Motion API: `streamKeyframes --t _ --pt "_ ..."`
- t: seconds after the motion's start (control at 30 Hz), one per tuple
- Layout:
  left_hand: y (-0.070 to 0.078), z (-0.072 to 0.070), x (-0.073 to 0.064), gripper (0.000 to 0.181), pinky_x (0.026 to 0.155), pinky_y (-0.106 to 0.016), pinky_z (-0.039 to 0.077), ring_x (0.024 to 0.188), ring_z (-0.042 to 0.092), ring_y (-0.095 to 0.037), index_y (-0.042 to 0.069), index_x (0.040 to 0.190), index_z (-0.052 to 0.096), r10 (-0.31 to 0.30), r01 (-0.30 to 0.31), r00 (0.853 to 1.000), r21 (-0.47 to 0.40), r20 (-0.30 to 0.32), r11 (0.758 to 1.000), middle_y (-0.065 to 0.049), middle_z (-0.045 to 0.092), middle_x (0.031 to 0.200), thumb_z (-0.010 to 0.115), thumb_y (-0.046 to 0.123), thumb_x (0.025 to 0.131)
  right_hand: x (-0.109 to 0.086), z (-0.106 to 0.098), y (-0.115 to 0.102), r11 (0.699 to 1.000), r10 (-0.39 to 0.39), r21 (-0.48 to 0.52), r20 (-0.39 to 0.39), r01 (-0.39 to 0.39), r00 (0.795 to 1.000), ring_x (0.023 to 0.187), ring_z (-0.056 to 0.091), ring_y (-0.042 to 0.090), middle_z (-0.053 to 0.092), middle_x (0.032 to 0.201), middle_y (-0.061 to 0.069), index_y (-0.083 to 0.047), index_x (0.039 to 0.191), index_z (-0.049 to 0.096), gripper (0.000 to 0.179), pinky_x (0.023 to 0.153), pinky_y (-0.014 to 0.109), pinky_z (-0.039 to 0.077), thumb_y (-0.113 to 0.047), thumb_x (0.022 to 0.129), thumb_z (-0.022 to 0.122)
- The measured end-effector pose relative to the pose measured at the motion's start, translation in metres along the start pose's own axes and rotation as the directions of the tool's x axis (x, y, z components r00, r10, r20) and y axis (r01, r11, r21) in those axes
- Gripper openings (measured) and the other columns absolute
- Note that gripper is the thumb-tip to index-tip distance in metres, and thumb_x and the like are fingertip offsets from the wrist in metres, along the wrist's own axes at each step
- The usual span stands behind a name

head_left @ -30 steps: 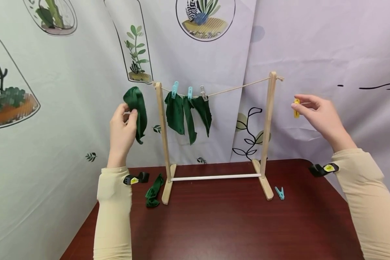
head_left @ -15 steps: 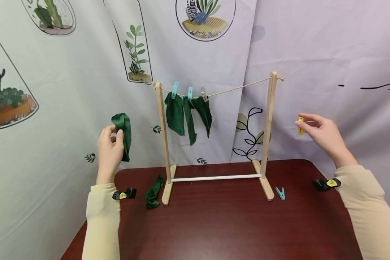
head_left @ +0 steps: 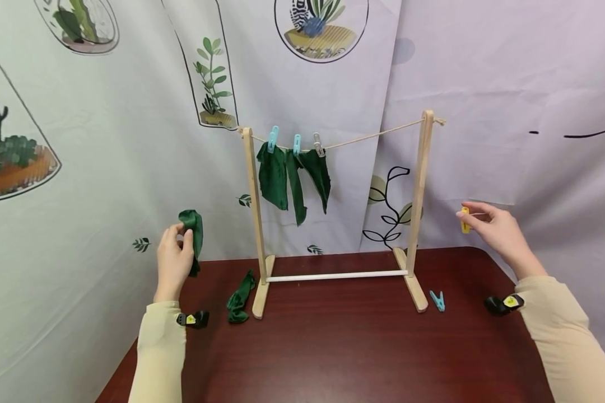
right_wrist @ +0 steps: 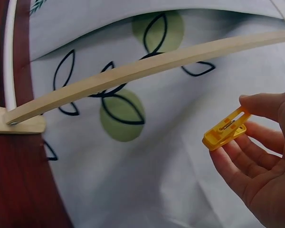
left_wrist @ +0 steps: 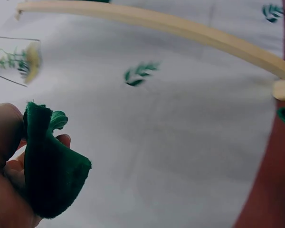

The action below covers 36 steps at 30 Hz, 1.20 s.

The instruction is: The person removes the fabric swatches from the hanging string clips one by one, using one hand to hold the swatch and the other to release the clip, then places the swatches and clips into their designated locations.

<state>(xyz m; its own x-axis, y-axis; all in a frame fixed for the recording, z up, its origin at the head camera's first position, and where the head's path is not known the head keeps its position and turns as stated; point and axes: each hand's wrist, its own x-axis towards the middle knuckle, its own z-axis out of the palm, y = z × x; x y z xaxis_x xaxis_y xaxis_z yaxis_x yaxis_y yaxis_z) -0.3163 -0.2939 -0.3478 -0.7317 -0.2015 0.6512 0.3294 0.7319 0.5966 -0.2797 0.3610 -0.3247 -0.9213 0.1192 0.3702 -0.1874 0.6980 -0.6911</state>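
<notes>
My left hand (head_left: 173, 258) pinches a dark green cloth (head_left: 194, 238) to the left of a wooden rack (head_left: 254, 201); the cloth hangs down beside the fingers. In the left wrist view the same cloth (left_wrist: 54, 166) shows folded over between thumb and fingers. On the right of the rack, my right hand (head_left: 501, 235) holds a yellow clothespin (head_left: 465, 220) between thumb and fingertips. The right wrist view shows this clothespin (right_wrist: 225, 130) closely. Three green cloth pieces (head_left: 272, 176) hang on the rack's string (head_left: 373, 136), under two blue clothespins (head_left: 273, 139) and a clear one (head_left: 318, 144).
Another green cloth (head_left: 239, 298) lies crumpled on the dark red table (head_left: 333, 347) by the rack's left foot. A blue clothespin (head_left: 437, 300) lies near the right foot (head_left: 414, 294). Behind stands a white curtain (head_left: 484, 84) with plant drawings. A white bar (head_left: 333, 276) joins the feet.
Both hands have come down, the left also shifting somewhat left, each still holding its cloth or yellow clothespin. The rack and the hanging cloths look unchanged.
</notes>
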Motion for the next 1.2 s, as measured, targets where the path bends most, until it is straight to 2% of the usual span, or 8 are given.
streamKeyframes --t 0.13,0.23,0.37,0.5,0.67,0.8,1.0,1.2 --pt "-0.016 0.006 -0.007 0.037 0.069 -0.039 0.044 0.086 0.059 -0.035 -0.008 0.130 0.054 -0.039 0.039 0.998 0.010 0.049 0.999 -0.023 0.054 0.115 0.046 0.021 0.108 -0.005 0.008 0.012 0.999 0.008 -0.037 0.029 -0.007 1.000 0.079 0.050 -0.017 0.069 0.117 0.023 -0.002 0.143 0.055 0.063 0.068 0.015 0.044 -0.047 0.099 0.061" --pt "-0.028 0.010 -0.013 0.038 0.070 -0.043 0.046 0.089 0.059 -0.036 -0.009 0.131 0.053 -0.070 0.068 0.994 0.024 0.087 0.997 -0.024 0.054 0.117 0.045 0.021 0.109 -0.010 0.014 0.022 0.997 0.014 -0.074 0.043 -0.010 0.999 0.081 0.051 -0.014 0.067 0.119 0.028 0.001 0.142 0.055 0.064 0.066 0.017 0.045 -0.047 0.100 0.060" --pt "-0.042 0.014 -0.021 0.042 0.075 -0.051 0.047 0.095 0.058 -0.040 -0.010 0.135 0.050 -0.113 0.109 0.984 0.040 0.135 0.993 -0.027 0.052 0.120 0.043 0.022 0.109 -0.017 0.023 0.035 0.992 0.019 -0.123 0.051 -0.012 0.999 0.088 0.065 0.013 0.068 0.116 0.029 0.005 0.138 0.056 0.063 0.066 0.024 0.047 -0.045 0.100 0.060" --pt "-0.053 0.019 -0.027 0.042 0.082 -0.057 0.047 0.104 0.055 -0.045 -0.012 0.136 0.048 -0.150 0.145 0.975 0.041 0.166 0.989 -0.031 0.051 0.122 0.043 0.020 0.109 -0.025 0.031 0.049 0.988 0.036 -0.154 0.079 -0.024 0.996 0.097 0.066 0.040 0.068 0.114 0.030 0.008 0.136 0.056 0.062 0.072 0.037 0.049 -0.043 0.101 0.060" --pt "-0.063 0.025 -0.035 0.041 0.091 -0.062 0.043 0.111 0.052 -0.050 -0.015 0.136 0.047 -0.174 0.167 0.963 0.052 0.207 0.985 -0.034 0.051 0.122 0.045 0.015 0.108 -0.033 0.037 0.062 0.985 0.076 -0.166 0.130 -0.054 0.989 0.096 0.065 0.042 0.069 0.111 0.030 0.012 0.136 0.054 0.062 0.074 0.042 0.049 -0.040 0.102 0.060" --pt "-0.070 0.033 -0.041 0.042 0.091 -0.061 0.042 0.110 0.051 -0.049 -0.014 0.138 0.045 -0.204 0.191 0.946 0.077 0.250 0.979 -0.035 0.051 0.123 0.044 0.015 0.108 -0.039 0.042 0.072 0.984 0.099 -0.165 0.155 -0.073 0.983 0.091 0.066 0.039 0.070 0.105 0.027 0.014 0.133 0.054 0.058 0.070 0.038 0.049 -0.033 0.100 0.063" --pt "-0.081 0.044 -0.049 0.042 0.089 -0.061 0.043 0.110 0.052 -0.050 -0.016 0.138 0.045 -0.221 0.200 0.924 0.098 0.313 0.975 -0.037 0.051 0.123 0.044 0.012 0.107 -0.045 0.051 0.088 0.979 0.121 -0.187 0.195 -0.084 0.973 0.095 0.064 0.044 0.069 0.106 0.029 0.017 0.131 0.054 0.052 0.070 0.044 0.051 -0.021 0.097 0.065" --pt "-0.090 0.052 -0.055 0.042 0.088 -0.059 0.045 0.110 0.053 -0.049 -0.016 0.139 0.043 -0.276 0.251 0.889 0.114 0.365 0.961 -0.037 0.050 0.125 0.043 0.011 0.108 -0.049 0.058 0.100 0.973 0.124 -0.219 0.223 -0.074 0.967 0.095 0.062 0.045 0.066 0.108 0.033 0.018 0.127 0.056 0.050 0.074 0.051 0.051 -0.017 0.094 0.069"
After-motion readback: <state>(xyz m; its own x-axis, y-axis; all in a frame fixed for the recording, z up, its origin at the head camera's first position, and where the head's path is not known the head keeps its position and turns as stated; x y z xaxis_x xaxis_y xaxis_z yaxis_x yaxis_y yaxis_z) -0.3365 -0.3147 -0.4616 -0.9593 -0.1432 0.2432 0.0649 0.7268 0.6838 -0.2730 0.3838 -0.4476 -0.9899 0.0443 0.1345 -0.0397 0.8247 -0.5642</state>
